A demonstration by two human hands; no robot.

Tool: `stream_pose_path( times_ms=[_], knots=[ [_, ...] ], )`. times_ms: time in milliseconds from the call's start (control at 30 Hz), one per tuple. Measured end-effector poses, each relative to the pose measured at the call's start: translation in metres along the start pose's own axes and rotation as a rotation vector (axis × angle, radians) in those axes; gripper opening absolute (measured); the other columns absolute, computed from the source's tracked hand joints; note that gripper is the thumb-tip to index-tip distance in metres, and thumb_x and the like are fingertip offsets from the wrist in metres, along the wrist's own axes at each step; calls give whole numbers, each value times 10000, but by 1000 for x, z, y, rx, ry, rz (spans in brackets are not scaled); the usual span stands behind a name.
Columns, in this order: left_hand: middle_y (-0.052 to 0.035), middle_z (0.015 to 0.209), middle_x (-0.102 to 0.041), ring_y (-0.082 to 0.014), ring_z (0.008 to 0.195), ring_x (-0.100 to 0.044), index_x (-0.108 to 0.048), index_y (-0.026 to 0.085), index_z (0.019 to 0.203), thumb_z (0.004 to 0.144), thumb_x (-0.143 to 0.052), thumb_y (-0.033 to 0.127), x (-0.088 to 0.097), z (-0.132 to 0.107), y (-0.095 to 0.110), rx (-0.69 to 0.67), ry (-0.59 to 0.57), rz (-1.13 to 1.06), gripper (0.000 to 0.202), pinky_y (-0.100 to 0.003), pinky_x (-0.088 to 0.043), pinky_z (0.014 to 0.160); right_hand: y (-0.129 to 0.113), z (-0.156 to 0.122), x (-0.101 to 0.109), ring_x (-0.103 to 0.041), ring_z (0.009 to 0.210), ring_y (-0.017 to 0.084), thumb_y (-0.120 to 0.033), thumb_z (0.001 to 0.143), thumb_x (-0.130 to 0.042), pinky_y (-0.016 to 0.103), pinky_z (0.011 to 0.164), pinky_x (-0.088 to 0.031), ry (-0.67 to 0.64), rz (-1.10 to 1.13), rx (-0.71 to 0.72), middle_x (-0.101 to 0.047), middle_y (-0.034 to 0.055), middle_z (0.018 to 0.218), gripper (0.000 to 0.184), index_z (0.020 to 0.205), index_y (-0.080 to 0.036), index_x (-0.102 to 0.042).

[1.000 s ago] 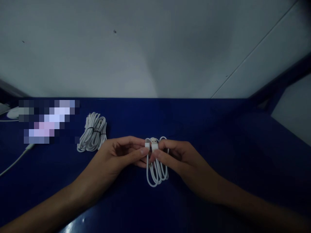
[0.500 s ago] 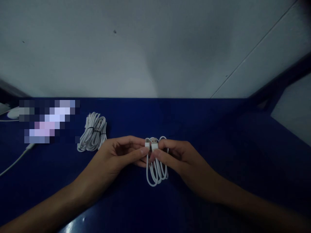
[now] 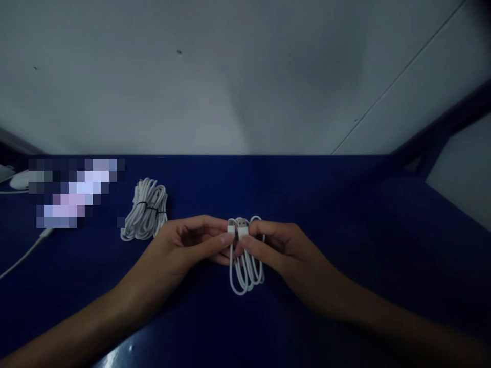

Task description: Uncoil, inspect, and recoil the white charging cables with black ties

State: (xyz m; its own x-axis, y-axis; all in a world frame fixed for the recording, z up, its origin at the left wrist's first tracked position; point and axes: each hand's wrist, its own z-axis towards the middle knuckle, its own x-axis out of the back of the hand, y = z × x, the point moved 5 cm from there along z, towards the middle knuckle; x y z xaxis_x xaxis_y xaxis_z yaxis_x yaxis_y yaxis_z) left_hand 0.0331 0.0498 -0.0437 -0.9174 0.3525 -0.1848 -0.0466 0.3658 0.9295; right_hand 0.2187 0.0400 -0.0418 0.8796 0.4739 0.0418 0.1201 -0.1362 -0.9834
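A white USB cable (image 3: 240,283), folded into long loops, is held between both hands above the blue table. My left hand (image 3: 187,243) pinches its left side, the thumb resting beside the smaller plug. My right hand (image 3: 282,250) grips the other side, with its thumb on the housing of the wider USB plug. Both metal plug ends point away from me, side by side. The loops hang toward me below the fingers; parts of them are hidden behind the hands. Beyond my left wrist lies a bundle of white cables (image 3: 148,212) bound with dark ties.
On the left of the blue table (image 3: 326,194) is a blurred-out bright device (image 3: 82,191) with a white cord (image 3: 26,258) running from it. A white rounded object (image 3: 19,180) lies at the far left. A pale wall (image 3: 192,92) rises behind the table.
Both hands keep the same hold on the cable. The whole view has shifted very slightly; nothing else visibly differs.
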Motion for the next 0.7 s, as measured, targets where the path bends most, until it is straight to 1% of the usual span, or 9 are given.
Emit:
stream_pose_path(
  times_ms=[267, 400, 500, 567, 700],
  knots=[
    [-49, 1009, -871, -138, 883, -810, -880, 262, 1180, 965, -862, 265, 1, 2, -1, 4, 1, -5, 215, -193, -630, 845, 1, 1, 0, -651, 869, 163, -425, 1107, -653, 323, 785, -503, -1, 1, 11, -752, 6, 952, 258, 974, -258, -798],
    [-48, 982, -867, -141, 863, -805, -887, 258, 1158, 957, -869, 263, 0, 1, -1, 11, 5, -8, 202, -202, -632, 837, 0, 0, 0, -657, 883, 163, -433, 1112, -645, 319, 793, -503, -2, -1, 17, -760, 5, 969, 266, 979, -267, -805],
    [-48, 948, -861, -149, 874, -804, -888, 254, 1154, 958, -868, 268, 0, 0, -1, 15, 6, -4, 198, -202, -628, 830, -1, 0, 0, -648, 863, 158, -430, 1113, -643, 311, 778, -499, 5, -12, 19, -753, -1, 946, 262, 992, -274, -815],
    [-49, 995, -867, -148, 890, -805, -883, 260, 1170, 961, -865, 265, 0, -1, -1, 17, 1, -1, 210, -202, -626, 843, -1, 0, 0, -646, 864, 159, -432, 1112, -643, 309, 766, -496, 9, -24, 22, -752, 1, 948, 267, 986, -271, -816],
    [-47, 1001, -867, -149, 895, -807, -879, 267, 1183, 976, -848, 264, 1, -1, -1, 14, -1, 1, 209, -211, -627, 857, 0, 0, 0, -655, 890, 166, -434, 1108, -647, 313, 775, -494, 11, -25, 17, -760, 5, 965, 266, 982, -272, -815]
  ],
)
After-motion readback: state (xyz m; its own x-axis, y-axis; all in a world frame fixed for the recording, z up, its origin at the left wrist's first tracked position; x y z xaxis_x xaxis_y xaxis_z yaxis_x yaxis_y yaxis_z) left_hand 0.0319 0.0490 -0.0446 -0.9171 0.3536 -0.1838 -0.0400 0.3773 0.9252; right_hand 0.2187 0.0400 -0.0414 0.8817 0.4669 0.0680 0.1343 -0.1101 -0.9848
